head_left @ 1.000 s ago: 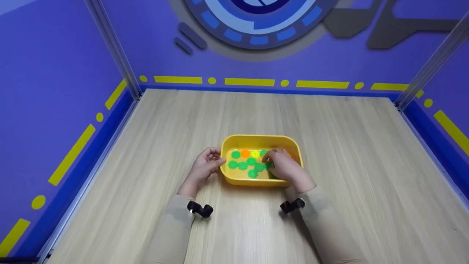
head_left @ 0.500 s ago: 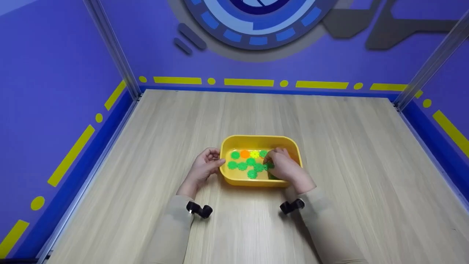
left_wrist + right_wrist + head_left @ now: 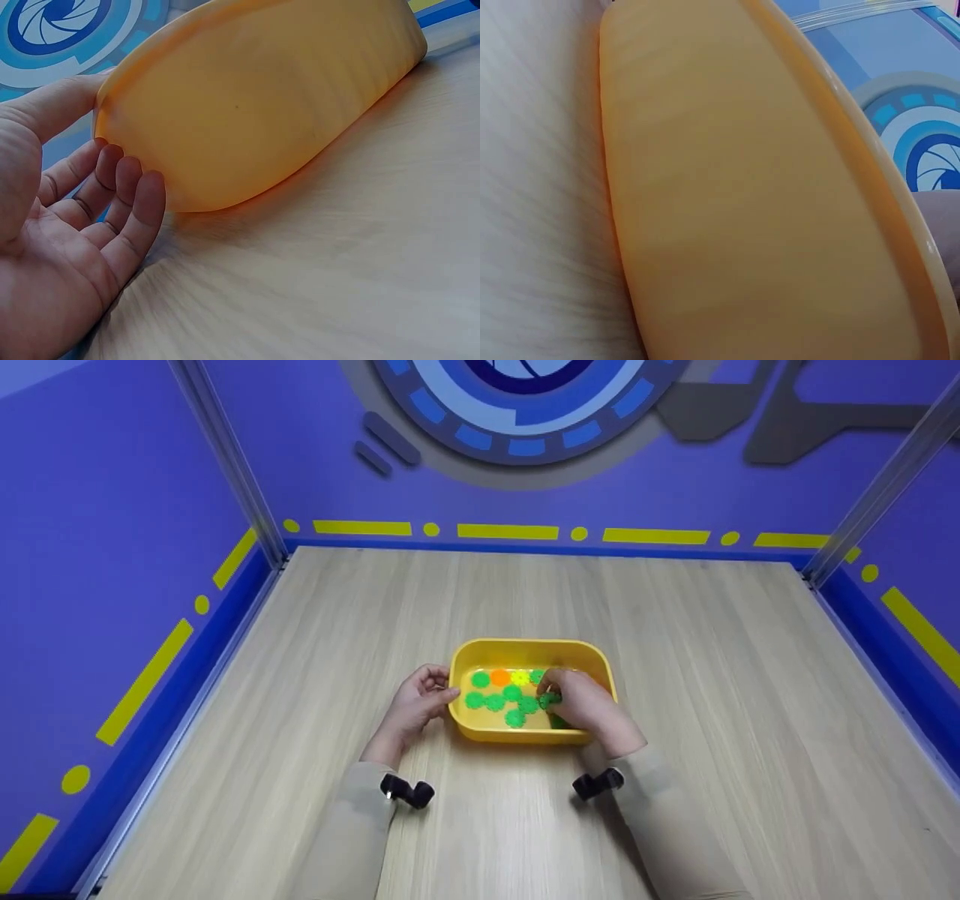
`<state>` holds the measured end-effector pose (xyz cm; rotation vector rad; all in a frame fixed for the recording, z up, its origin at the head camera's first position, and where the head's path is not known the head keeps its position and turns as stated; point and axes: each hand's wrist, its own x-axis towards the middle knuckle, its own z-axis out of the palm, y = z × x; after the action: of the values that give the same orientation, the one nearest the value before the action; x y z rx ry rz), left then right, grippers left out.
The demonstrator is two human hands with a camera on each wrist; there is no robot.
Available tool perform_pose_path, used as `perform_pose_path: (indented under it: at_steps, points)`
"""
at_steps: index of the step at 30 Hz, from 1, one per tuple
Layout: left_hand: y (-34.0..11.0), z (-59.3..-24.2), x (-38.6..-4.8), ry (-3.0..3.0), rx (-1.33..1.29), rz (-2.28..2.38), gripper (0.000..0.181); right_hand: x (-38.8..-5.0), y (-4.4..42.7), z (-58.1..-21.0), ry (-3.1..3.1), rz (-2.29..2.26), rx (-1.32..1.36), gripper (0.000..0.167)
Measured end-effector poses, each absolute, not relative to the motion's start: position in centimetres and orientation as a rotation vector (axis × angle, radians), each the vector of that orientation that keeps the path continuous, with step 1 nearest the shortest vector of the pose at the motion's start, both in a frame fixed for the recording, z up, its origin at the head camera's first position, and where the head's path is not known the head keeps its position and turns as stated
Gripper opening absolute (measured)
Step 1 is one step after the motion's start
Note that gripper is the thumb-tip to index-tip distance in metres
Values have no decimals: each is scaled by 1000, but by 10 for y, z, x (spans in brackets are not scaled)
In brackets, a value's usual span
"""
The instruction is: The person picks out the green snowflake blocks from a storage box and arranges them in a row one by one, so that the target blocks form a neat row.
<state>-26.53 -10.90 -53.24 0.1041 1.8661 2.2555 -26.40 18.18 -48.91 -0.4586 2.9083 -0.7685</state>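
Observation:
A yellow tub (image 3: 525,736) holds several small gear-shaped pieces, mostly green, with an orange piece (image 3: 499,678) and a yellow piece (image 3: 520,678) along the far row. At the tub's left end, my left hand (image 3: 417,702) grips the rim, thumb on top; the left wrist view shows its fingertips against the outer wall (image 3: 247,112). Reaching inside over the right part, my right hand (image 3: 586,703) has curled fingers at a green piece (image 3: 548,700), apparently pinching it. The hand covers the pieces beneath. In the right wrist view the tub's wall (image 3: 750,195) hides the fingers.
The tub stands on a wooden table (image 3: 360,622). A blue-purple panel (image 3: 510,495) with yellow dashes rises behind it, with side panels left and right and metal posts at the corners. A black wrist camera (image 3: 407,791) sits on each sleeve.
My right fingers have shifted slightly within the tub, and the green piece at their tips shows more clearly. My left hand keeps its place on the rim. The head view has tilted up slightly.

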Motion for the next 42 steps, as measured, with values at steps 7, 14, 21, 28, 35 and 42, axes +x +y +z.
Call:
perform_pose_path:
  at_steps: [7, 14, 21, 28, 35, 42]
  points:
    - [-108, -532, -266, 1868, 93, 2258, 36, -264, 183, -485, 2899, -867, -407, 23]
    - [-108, -533, -266, 1868, 104, 2259, 34, -264, 191, -478, 2852, -1055, -401, 21]
    - [-108, -534, -267, 1870, 104, 2252, 33, -264, 203, -468, 2799, -1183, -317, 27]
    - [-109, -534, -267, 1869, 99, 2254, 34, -263, 212, -459, 2805, -1240, -206, 29]
    - [-109, -534, -266, 1864, 113, 2262, 36, -261, 220, -454, 2779, -1301, -171, 30]
    - [-109, -535, -266, 1872, 121, 2255, 38, -262, 233, -449, 2746, -1356, -113, 30]
